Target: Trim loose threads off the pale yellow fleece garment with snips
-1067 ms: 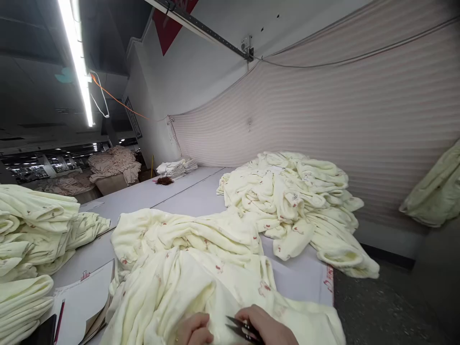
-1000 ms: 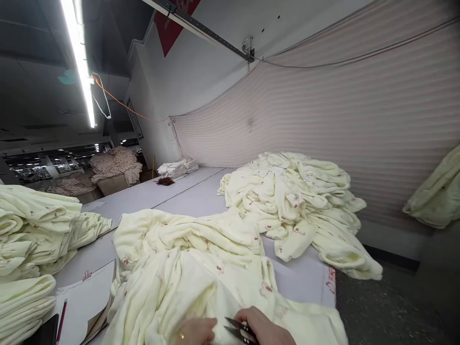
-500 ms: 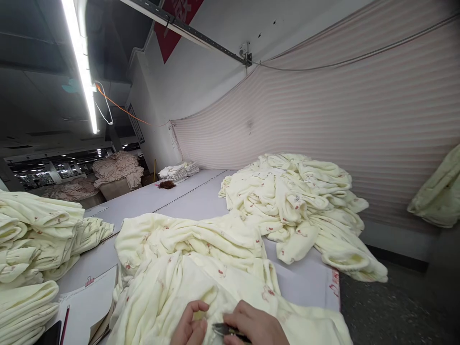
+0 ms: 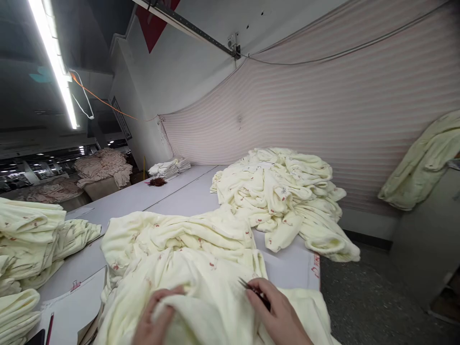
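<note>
A pale yellow fleece garment with small red prints lies bunched on the grey table in front of me. My left hand pinches a fold of it at the bottom edge of the view. My right hand rests on the same cloth and holds small dark thread snips, their tips pointing up and left over the fabric.
A big heap of the same yellow garments sits at the table's far right end. Folded stacks stand at the left. A paper pad with a pencil lies near me. The table edge drops to a dark floor on the right.
The view has swung slightly. My hands have moved apart: the left has gathered a fold toward the left, the right has lifted the snips up and to the right.
</note>
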`<state>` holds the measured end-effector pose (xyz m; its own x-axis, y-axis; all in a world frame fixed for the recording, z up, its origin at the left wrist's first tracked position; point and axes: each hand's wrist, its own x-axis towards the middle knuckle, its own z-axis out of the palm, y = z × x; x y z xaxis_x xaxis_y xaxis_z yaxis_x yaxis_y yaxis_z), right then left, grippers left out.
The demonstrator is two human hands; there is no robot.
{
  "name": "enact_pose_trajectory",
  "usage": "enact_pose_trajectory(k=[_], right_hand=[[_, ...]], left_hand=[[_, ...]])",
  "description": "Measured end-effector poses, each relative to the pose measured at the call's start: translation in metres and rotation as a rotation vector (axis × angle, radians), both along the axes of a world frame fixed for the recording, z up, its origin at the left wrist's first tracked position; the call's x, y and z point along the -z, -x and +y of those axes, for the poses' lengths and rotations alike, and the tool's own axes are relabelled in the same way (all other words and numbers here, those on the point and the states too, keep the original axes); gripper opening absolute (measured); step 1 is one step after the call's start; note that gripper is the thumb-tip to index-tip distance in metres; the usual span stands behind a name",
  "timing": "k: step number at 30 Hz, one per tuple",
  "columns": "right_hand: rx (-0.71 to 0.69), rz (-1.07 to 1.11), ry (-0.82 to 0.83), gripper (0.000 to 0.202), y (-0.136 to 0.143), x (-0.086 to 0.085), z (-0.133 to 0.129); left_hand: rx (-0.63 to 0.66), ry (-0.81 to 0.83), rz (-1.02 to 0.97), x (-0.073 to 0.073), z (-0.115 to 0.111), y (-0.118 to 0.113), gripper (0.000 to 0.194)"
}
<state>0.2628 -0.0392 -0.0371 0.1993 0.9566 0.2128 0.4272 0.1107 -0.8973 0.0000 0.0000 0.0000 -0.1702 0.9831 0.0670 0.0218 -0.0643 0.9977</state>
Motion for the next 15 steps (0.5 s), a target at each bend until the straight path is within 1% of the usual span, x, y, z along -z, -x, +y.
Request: enact_pose_trajectory(k=[1, 2, 3, 4, 5, 7, 8, 9, 10, 11, 12, 13, 14, 15], right_hand=[[0.041, 0.042, 0.045, 0.027, -0.006, 0.008, 0.0], [0.053, 0.083, 0.089, 0.027, -0.009, 0.016, 0.0], [0.041, 0.129, 0.12, 0.028, -0.011, 0.022, 0.001], [0.009, 0.181, 0.131, 0.028, -0.01, 0.027, 0.003], [-0.028, 0.245, 0.13, 0.029, -0.007, 0.03, 0.004], [-0.087, 0.4, 0.146, 0.032, 0.002, 0.03, 0.008], [-0.113, 0.481, 0.165, 0.034, 0.006, 0.027, 0.009], [-0.132, 0.554, 0.181, 0.036, 0.009, 0.024, 0.009], [-0.149, 0.611, 0.184, 0.037, 0.009, 0.021, 0.009], [-0.156, 0.646, 0.169, 0.038, 0.007, 0.019, 0.009], [-0.15, 0.662, 0.138, 0.038, 0.003, 0.019, 0.009], [-0.132, 0.667, 0.11, 0.037, -0.003, 0.022, 0.008], [-0.103, 0.669, 0.1, 0.038, -0.01, 0.027, 0.008], [-0.071, 0.669, 0.105, 0.039, -0.017, 0.033, 0.008]], left_hand=[[-0.033, 0.036, -0.169, -0.008, 0.003, 0.004, 0.027], [-0.018, 0.05, -0.276, -0.012, 0.006, 0.004, 0.028], [0.028, 0.03, -0.279, -0.013, 0.008, 0.0, 0.026], [0.096, -0.028, -0.163, -0.008, 0.01, -0.008, 0.027], [0.189, -0.089, 0.065, 0.001, 0.01, -0.02, 0.031], [0.348, -0.219, 0.705, 0.025, 0.008, -0.05, 0.041], [0.431, -0.189, 0.975, 0.037, 0.006, -0.064, 0.039], [0.469, -0.187, 1.081, 0.046, 0.004, -0.074, 0.028], [0.501, -0.179, 1.165, 0.052, 0.004, -0.08, 0.022], [0.506, -0.175, 1.167, 0.053, 0.005, -0.08, 0.019], [0.474, -0.177, 1.111, 0.05, 0.007, -0.074, 0.018], [0.418, -0.178, 1.038, 0.043, 0.011, -0.063, 0.02], [0.321, -0.154, 0.882, 0.033, 0.016, -0.048, 0.025], [0.185, -0.113, 0.705, 0.021, 0.022, -0.029, 0.029]])
